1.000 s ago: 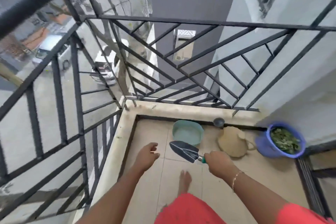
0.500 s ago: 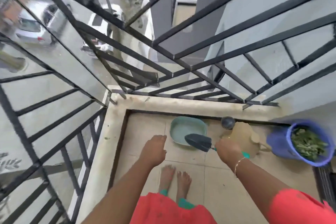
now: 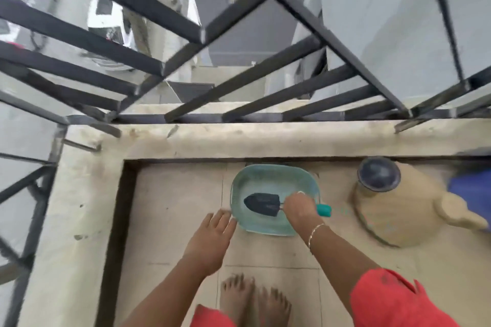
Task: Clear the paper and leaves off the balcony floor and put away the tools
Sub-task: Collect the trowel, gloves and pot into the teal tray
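A teal plastic basin (image 3: 273,228) sits on the tiled balcony floor by the far kerb. My right hand (image 3: 299,207) grips the teal handle of a garden trowel (image 3: 263,204). The trowel's dark blade lies flat inside the basin and points left. My left hand (image 3: 212,239) hovers with straight fingers just left of the basin, its fingertips at the rim. Whether they touch the rim I cannot tell. No paper or leaves show on the floor here.
A tan watering can (image 3: 398,215) with a dark lid stands right of the basin. A blue bucket (image 3: 470,188) shows at the right edge. The concrete kerb (image 3: 239,141) and black railing (image 3: 186,34) close the front and left. My bare feet (image 3: 255,297) stand below.
I have bent down closer to the floor. My right hand carried the trowel forward and lowered its blade into the basin. My left hand moved forward to the basin's left rim.
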Tool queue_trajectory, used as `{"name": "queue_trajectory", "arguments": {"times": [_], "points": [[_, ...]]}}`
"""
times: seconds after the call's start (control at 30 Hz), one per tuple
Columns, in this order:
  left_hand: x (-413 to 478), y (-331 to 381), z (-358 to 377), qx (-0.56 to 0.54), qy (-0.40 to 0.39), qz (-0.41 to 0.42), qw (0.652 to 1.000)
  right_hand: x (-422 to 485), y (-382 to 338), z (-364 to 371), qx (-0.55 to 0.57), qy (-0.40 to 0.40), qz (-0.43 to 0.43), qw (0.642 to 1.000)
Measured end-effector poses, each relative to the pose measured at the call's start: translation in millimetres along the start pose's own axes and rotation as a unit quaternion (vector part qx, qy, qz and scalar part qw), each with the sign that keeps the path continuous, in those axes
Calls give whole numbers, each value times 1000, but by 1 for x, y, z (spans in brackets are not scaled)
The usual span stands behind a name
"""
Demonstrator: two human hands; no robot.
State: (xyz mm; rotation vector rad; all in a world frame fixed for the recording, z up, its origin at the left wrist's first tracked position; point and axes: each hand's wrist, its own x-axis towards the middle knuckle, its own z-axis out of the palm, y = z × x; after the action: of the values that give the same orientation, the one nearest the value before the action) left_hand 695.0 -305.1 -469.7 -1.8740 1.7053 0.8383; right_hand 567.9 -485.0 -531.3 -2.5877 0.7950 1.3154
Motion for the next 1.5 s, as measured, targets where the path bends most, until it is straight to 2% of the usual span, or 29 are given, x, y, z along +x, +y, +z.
{"name": "queue_trajectory", "arguments": {"times": [0.07, 0.3, 0.5, 0.73, 0.8, 0.83, 1.03, 1.1, 1.2, 1.33, 1.43, 1.5], "points": [[17, -2, 18, 0, -33, 7, 999, 23, -2, 18, -4, -2, -19, 1000], [44, 0, 61, -8, -46, 13, 999, 51, -7, 55, -11, 28, -50, 998], [32, 6, 43, -29, -79, -15, 996, 31, -3, 42, -15, 55, -29, 998], [-60, 28, -53, -109, -44, -53, 992, -133, 21, -15, 40, 102, -55, 992], [-97, 35, -85, -131, -32, -63, 989, -191, 30, -47, 57, 38, -52, 996], [-117, 39, -100, -141, -25, -69, 987, -217, 32, -54, 42, 40, -62, 996], [-247, 55, -168, -185, 47, -122, 974, -346, 42, -127, 19, 109, -91, 990], [-286, 62, -174, -190, 64, -145, 969, -375, 39, -152, -7, 171, -106, 980], [-335, 81, -172, -226, 90, -211, 947, -411, 32, -177, -12, 214, -120, 969], [-394, 128, -154, -280, 126, -299, 903, -442, 19, -169, -42, 212, -196, 957], [-443, 177, -128, -331, 135, -362, 861, -473, 3, -160, -99, 225, -259, 934], [-472, 210, -109, -355, 129, -408, 831, -492, -11, -154, -137, 255, -321, 902]]}}
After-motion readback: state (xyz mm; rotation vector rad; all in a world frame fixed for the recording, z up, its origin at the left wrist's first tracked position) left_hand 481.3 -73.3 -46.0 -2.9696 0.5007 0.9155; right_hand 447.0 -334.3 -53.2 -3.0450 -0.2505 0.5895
